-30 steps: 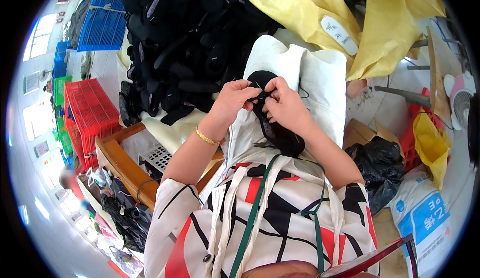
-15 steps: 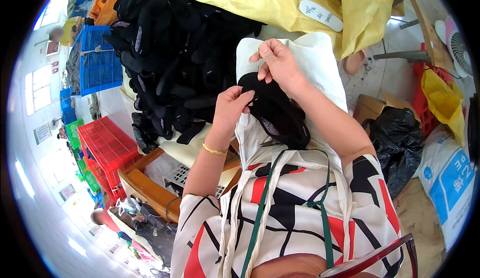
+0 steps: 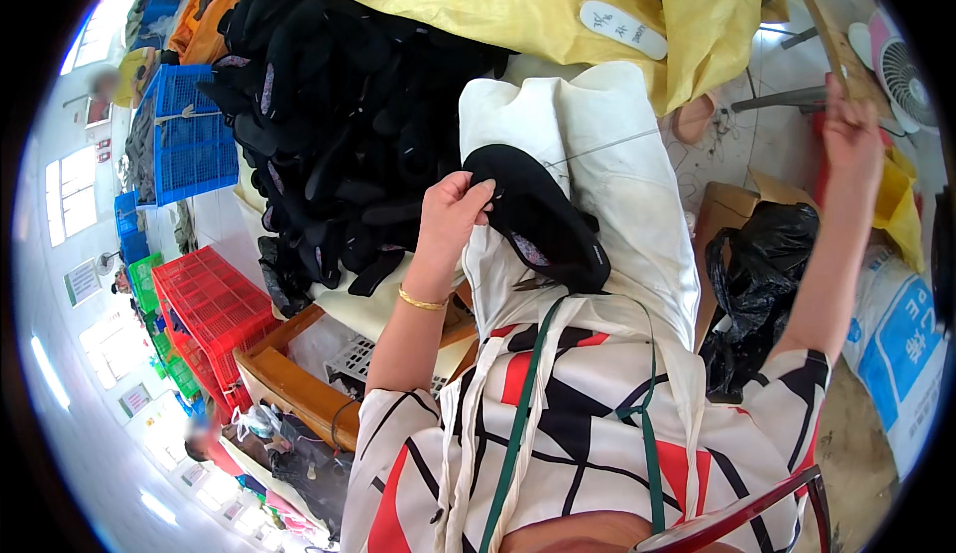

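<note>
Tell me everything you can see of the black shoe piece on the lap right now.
The black shoe piece is a curved, soft-looking part, matte black outside with a patterned purplish lining showing at its lower edge. It lies slanted on a white cloth over the lap. The left hand pinches its upper left end with the fingers. A thin thread runs taut from its top toward the right hand, raised far off to the right. Its underside is hidden.
</note>
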Demonstrator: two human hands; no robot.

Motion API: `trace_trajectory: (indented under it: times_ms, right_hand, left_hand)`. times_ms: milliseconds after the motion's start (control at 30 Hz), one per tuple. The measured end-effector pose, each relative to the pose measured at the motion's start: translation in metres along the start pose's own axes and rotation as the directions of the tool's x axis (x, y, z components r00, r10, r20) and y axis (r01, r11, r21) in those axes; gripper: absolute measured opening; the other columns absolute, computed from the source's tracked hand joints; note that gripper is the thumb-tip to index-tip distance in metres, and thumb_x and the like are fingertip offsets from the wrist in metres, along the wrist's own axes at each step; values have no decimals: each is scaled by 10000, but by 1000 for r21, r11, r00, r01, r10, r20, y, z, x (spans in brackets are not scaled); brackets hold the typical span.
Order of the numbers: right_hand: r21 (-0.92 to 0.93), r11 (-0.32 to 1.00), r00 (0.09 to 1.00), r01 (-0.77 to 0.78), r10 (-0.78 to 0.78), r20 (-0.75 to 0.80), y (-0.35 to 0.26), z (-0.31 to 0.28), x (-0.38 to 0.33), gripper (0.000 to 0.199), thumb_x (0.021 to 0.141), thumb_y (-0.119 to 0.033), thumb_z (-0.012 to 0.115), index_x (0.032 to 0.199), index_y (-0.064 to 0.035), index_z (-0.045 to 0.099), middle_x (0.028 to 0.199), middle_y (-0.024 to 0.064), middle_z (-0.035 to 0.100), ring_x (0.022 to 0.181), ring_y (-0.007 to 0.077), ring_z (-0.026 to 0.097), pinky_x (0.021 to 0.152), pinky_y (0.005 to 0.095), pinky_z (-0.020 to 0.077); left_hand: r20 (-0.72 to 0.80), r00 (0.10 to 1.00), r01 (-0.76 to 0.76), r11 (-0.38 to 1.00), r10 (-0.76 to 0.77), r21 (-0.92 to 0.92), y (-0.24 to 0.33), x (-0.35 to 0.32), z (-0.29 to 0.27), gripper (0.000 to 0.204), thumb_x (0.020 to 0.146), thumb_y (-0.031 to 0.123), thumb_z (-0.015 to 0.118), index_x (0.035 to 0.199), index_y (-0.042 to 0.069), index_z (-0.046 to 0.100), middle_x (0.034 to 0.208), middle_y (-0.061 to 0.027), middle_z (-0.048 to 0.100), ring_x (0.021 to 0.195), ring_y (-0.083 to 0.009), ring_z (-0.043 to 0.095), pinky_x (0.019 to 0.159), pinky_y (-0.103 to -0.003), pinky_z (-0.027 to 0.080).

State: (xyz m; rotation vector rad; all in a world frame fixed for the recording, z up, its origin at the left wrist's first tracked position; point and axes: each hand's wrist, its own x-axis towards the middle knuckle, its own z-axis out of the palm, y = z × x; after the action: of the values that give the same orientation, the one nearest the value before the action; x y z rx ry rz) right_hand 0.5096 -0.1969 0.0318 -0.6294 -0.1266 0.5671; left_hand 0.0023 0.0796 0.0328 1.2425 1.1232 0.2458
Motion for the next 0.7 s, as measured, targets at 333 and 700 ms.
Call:
trace_trajectory:
  times_ms: [333,700]
  right_hand:
    - [-833,404,604,378,-790,-109,-105,-53,0,229,928,-146,558,1087,14,593,902,121,650,841,236,648,900,387,496]
    - [-582,83,454,809,539,709,237,128,-154,152,803,-69,647,953,-44,642,905,114,613,904,303,616,798,383,521]
  left_hand:
    - [-91,962,-217,926,256,308,-17,3,-4,174,856,175,716,861,25,626,711,-24,586,618,-97,547,551,-265,447]
    - [162,742,-392,225,650,892,4,-28,28,387,809,177,712,1162,71,597,771,-60,550,652,-240,569,564,-350,480]
